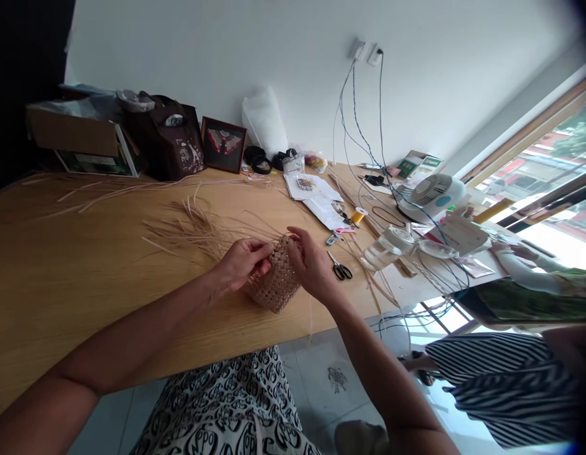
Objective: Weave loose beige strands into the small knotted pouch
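A small woven basket [280, 284] of pale brown strips rests tilted near the front edge of the wooden table [84, 278]. My left hand [248, 260] is at its upper left rim, thumb and fingertips pinched together. Whatever thin strip lies in that pinch is too small to make out. Around the upper right side of the basket curls my right hand [309, 258], its fingers closed on the rim. Long loose weaving strips [193, 224] fan out behind the basket to the left.
Black-handled scissors [341, 270] lie right of my right hand. Beyond are a yellow thread spool [358, 215], a clear jar [390, 246], papers [321, 202] and a white fan [430, 196]. A bag [165, 142] and framed picture [223, 144] stand behind. People stand at the right.
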{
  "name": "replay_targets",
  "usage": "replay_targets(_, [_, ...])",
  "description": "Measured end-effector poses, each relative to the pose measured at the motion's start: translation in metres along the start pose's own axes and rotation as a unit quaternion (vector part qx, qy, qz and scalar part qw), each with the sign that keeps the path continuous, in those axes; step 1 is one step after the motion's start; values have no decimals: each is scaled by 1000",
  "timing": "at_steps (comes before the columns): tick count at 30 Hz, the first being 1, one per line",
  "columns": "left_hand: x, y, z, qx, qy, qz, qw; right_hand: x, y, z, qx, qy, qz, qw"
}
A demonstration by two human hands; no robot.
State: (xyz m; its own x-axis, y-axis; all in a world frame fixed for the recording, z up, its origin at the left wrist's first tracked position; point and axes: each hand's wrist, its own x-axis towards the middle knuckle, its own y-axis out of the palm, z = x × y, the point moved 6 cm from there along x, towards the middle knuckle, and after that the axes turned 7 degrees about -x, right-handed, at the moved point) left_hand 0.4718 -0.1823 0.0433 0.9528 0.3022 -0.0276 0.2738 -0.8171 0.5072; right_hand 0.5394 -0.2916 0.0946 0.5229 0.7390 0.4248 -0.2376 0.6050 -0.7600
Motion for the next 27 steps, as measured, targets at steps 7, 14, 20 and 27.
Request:
replay_targets(7, [-1, 1, -6, -14, 33, -24, 999, 18, -25, 17, -94, -118, -17, 988])
replay_targets(14, [0, -2, -4, -26, 49, -43, 998, 31, -17, 31, -122, -177, 115, 970])
replay_targets(20, [-5, 0, -8, 39, 117, -52, 991, 37, -2, 38, -112, -174, 134, 969])
replay_targets(27, [-4, -7, -10, 1, 128, -77, 989, 38, 5, 28, -78, -136, 142, 977])
